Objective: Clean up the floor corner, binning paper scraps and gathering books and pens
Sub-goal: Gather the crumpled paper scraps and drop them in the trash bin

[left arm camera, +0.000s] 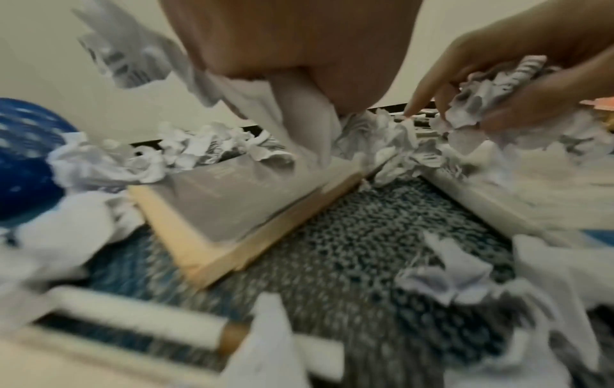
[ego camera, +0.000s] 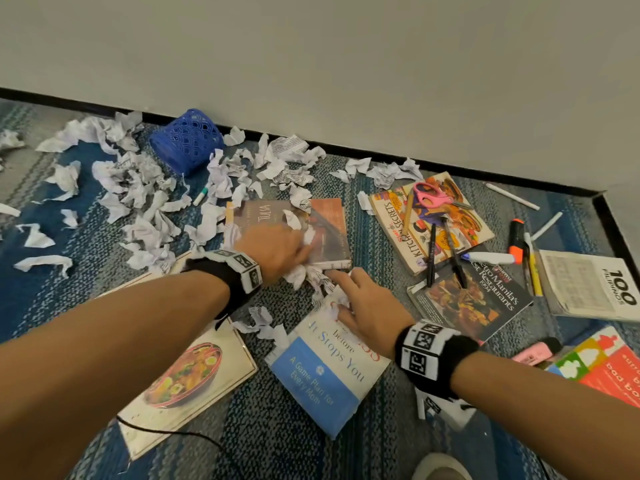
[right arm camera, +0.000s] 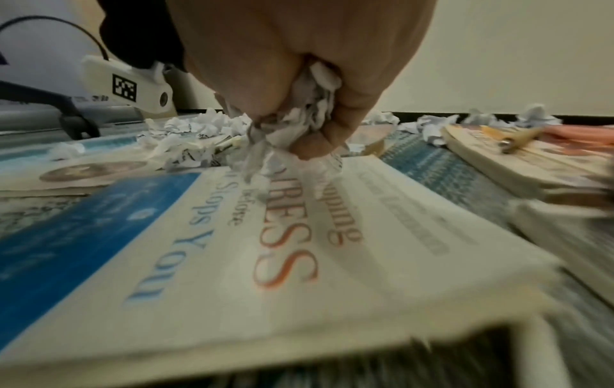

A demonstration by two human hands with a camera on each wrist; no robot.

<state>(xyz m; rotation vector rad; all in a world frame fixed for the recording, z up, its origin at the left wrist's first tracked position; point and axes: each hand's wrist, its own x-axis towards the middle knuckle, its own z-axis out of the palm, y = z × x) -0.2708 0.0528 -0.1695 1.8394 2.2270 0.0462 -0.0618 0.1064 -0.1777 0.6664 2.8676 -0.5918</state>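
Crumpled paper scraps (ego camera: 138, 188) litter the blue carpet along the wall. My left hand (ego camera: 298, 251) hovers over the grey Tulsa book (ego camera: 263, 216) and grips a wad of white scraps (left arm camera: 299, 126). My right hand (ego camera: 341, 299) rests on the white and blue paperback (ego camera: 329, 372), its fingers curled round a bunch of scraps (right arm camera: 299, 118). More scraps (ego camera: 311, 275) lie between the two hands. The right hand (left arm camera: 518, 86) also shows in the left wrist view, clutching paper. A blue lattice basket (ego camera: 187, 140) lies on its side by the wall.
Right of the hands lie the Kitchen Secrets book (ego camera: 450, 230) with pink scissors (ego camera: 433, 195), black pens (ego camera: 431, 254), a white marker (ego camera: 488, 258), an orange highlighter (ego camera: 516, 237) and other books (ego camera: 588, 285). A food-cover book (ego camera: 187, 372) lies under my left forearm.
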